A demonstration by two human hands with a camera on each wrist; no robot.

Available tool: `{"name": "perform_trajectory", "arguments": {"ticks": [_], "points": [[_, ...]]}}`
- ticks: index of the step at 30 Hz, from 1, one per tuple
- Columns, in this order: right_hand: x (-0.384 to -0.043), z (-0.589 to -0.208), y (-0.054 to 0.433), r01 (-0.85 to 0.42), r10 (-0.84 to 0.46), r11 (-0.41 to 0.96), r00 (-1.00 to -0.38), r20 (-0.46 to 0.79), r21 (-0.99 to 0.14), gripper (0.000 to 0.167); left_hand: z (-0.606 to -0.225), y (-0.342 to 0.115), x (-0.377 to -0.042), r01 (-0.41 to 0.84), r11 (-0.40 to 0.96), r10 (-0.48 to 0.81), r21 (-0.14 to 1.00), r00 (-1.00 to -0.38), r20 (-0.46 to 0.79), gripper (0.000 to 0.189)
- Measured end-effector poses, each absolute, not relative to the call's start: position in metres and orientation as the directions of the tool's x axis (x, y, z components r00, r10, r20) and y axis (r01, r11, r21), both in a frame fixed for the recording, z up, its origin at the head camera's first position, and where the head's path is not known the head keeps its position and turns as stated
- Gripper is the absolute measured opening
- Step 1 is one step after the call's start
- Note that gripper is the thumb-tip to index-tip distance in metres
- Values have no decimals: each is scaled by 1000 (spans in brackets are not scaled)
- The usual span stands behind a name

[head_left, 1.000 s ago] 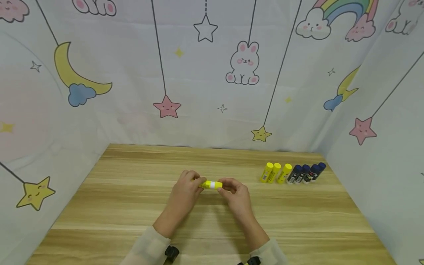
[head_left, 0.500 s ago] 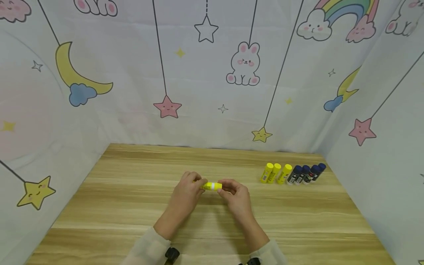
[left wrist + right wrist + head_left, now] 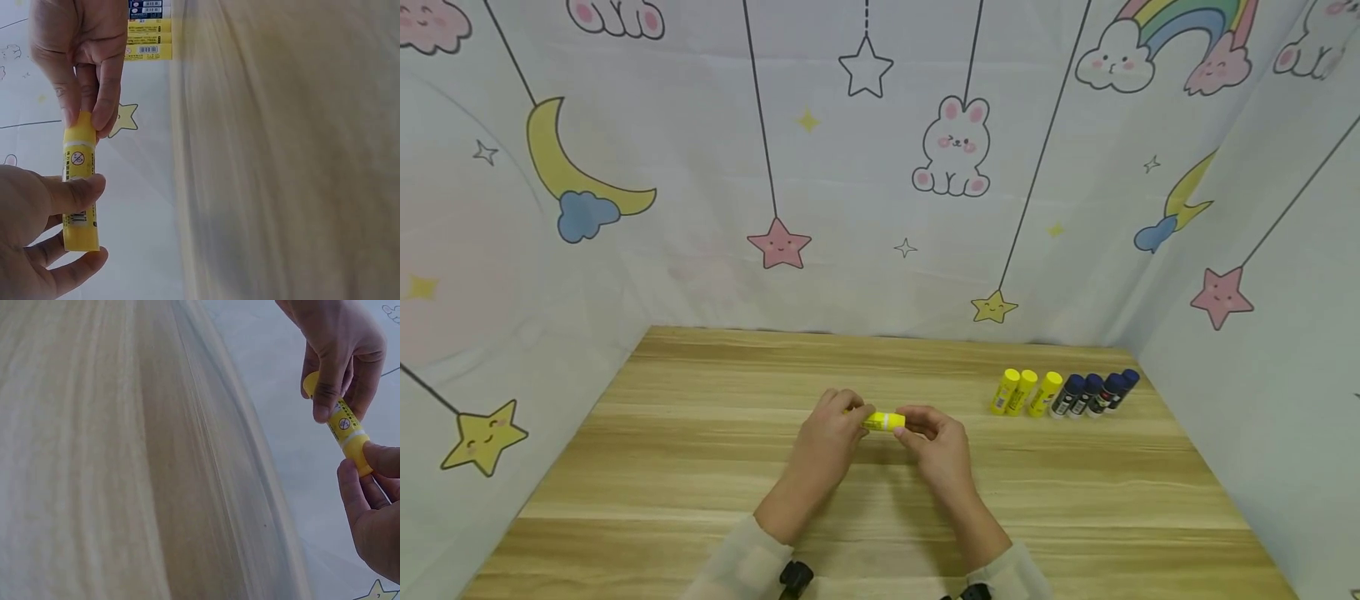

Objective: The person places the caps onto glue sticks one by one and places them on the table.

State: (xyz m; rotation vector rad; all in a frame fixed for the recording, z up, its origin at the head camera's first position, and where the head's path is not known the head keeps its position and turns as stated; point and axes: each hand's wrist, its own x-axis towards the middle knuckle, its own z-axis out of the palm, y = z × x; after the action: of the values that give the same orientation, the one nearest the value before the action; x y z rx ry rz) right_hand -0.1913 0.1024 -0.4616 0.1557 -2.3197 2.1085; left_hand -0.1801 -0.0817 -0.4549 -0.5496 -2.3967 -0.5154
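Note:
A yellow glue stick [image 3: 877,421] lies sideways between both hands above the middle of the table. My left hand [image 3: 827,435] grips its labelled body, thumb across the label in the left wrist view. From the other end, my right hand [image 3: 942,446] pinches the plain yellow cap [image 3: 357,453] between thumb and fingertips. A narrow white ring [image 3: 79,144] shows between cap and body. Fingers cover part of the body in every view.
Several glue sticks stand in a row at the back right of the wooden table [image 3: 715,367]: yellow ones [image 3: 1045,395] on the left, dark blue-capped ones [image 3: 1103,395] on the right. A printed curtain [image 3: 880,183] hangs behind and at the sides.
The white band between cap and body has become narrower, as the left hand has shifted slightly right toward the right hand. The row of glue sticks stays put.

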Motion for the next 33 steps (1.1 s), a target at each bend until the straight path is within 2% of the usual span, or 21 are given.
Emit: {"name": "perform_trajectory", "arguments": {"ticks": [7,16,33], "points": [[-192,-459,101,-80,-50,97,-996,75,-992,22,-450,-79,-179,481,857,271,185,-725,633,35],[-192,-460,100,-79,-21,130,-997,77,-988,20,-450,-75,-179,498,845,277,195,-719,637,29],[-193,-460,98,-41,7,108,-999,42,-993,23,-453,-72,-180,495,842,263,214,-724,638,30]]}}
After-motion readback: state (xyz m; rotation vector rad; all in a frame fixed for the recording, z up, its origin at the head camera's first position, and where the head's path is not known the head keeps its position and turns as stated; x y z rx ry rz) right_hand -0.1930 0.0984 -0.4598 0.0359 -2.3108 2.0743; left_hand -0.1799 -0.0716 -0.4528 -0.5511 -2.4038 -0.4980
